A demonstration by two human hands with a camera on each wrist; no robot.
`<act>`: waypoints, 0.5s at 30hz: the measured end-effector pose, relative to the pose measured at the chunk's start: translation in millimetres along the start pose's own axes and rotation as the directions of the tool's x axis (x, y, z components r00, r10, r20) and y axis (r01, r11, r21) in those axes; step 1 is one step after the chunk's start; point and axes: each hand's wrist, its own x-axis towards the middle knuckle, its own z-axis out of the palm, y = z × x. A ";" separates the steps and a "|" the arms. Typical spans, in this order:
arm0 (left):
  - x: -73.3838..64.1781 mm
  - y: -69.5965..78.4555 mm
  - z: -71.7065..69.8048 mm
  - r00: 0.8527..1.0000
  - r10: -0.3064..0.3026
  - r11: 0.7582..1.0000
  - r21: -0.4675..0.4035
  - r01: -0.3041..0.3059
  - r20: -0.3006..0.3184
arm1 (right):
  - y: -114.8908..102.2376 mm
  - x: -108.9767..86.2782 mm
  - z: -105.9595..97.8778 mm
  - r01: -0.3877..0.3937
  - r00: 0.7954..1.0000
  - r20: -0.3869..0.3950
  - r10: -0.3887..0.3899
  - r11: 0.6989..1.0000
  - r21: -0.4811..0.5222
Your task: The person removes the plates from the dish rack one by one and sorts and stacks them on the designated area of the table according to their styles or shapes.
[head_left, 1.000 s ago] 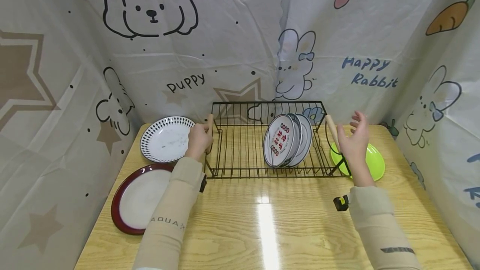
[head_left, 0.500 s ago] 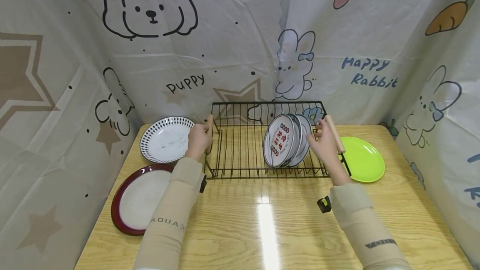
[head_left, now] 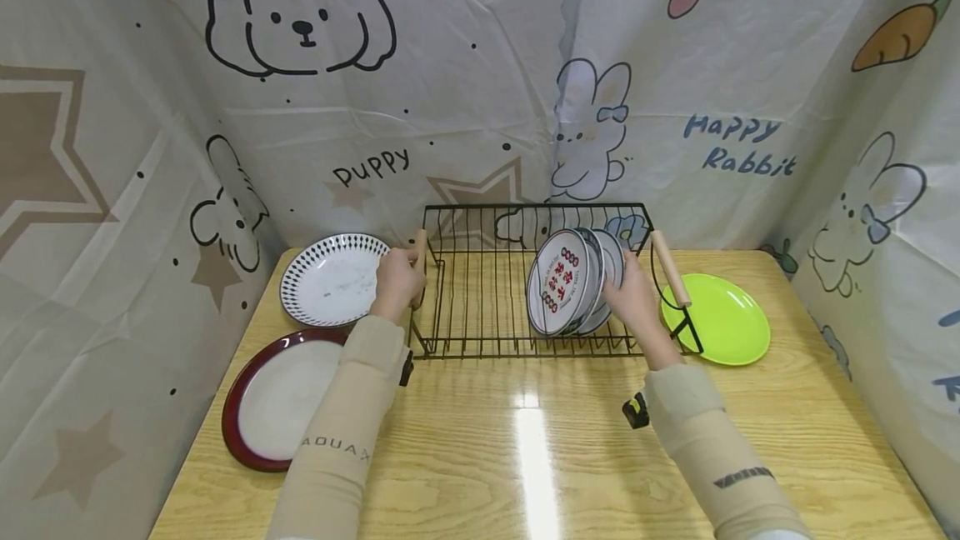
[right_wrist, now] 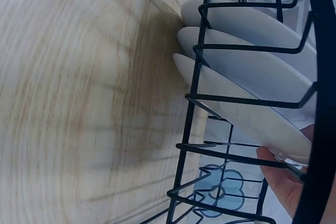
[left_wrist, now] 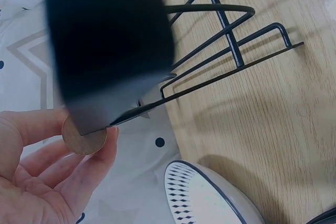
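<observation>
rightmost plate point(right_wrist: 257, 124) pinched in right fingers point(right_wrist: 283, 184), away from it a second ago, left fingers point(left_wrist: 94, 174) still round wooden handle point(left_wrist: 90, 142)

Dish rack point(head_left: 480, 354) stands mid-counter point(head_left: 465, 457), curtain point(head_left: 480, 65) behind; three dishes point(head_left: 555, 282) lean side by side in its right half. Left of rack lies a patterned-rim dish point(head_left: 337, 280), with a large plate point(head_left: 281, 398) just in front; a third plate point(head_left: 727, 319) lies at the rack's right end.
</observation>
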 end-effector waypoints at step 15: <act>-1.9 0.6 -1.3 1.000 0.014 1.000 0.006 -0.014 0.002 | 1.0 0.3 6.4 -0.079 0.997 -0.008 0.080 0.996 0.038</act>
